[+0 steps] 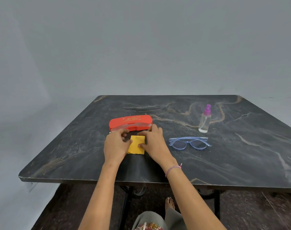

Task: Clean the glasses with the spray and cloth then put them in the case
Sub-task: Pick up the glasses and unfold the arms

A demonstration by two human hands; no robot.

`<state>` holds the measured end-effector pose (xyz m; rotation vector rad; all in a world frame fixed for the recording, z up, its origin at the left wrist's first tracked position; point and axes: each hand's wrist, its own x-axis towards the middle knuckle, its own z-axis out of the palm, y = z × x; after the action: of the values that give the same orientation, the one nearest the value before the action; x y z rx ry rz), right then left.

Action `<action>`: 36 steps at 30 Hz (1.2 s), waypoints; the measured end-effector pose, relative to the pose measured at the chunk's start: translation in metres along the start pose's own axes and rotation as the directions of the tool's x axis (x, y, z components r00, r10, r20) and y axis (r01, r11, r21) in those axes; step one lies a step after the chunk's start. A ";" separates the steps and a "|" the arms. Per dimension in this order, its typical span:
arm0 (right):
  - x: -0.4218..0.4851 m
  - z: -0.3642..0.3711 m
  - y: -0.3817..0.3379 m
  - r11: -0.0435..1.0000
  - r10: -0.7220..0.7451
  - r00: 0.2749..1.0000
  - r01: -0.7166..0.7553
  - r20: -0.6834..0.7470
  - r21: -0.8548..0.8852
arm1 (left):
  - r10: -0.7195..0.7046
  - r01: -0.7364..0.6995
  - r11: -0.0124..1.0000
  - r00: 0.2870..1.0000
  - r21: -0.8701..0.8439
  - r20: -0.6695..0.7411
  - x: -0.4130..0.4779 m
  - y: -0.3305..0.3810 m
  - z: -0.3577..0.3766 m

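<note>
Step in hand: fetching the cloth; spraying and wiping have not begun.

- The left hand (115, 145) and right hand (153, 141) both rest on the yellow cloth (136, 147), which lies flat on the table (241, 155) just near of the red case (130, 122).
- Fingers of both hands are curled. Each thumb lies on the cloth and the fingertips close on its far edge, which reads as a pinch at the two far corners.
- The glasses (189, 142) lie untouched, right of the cloth. Their long axis runs left-right, brow bar to the far side, and the arms look folded.
- The spray bottle (205, 120) stands upright, far of the glasses.
- The case is closed, long axis left-right.

Next move, by judgement: lift the cloth, then free one hand for the glasses or the spray.
</note>
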<state>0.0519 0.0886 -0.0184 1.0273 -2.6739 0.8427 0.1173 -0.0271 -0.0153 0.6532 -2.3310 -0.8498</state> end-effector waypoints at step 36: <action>-0.009 -0.117 0.147 0.984 -0.143 0.979 0.157 0.144 -0.086 | 0.396 -0.382 0.917 0.825 -0.117 0.404 0.012 0.079 0.086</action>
<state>-0.0442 0.2478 0.0101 1.2875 -2.6740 0.6277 0.0340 0.0548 -0.0117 -0.0487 -2.6904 -0.8935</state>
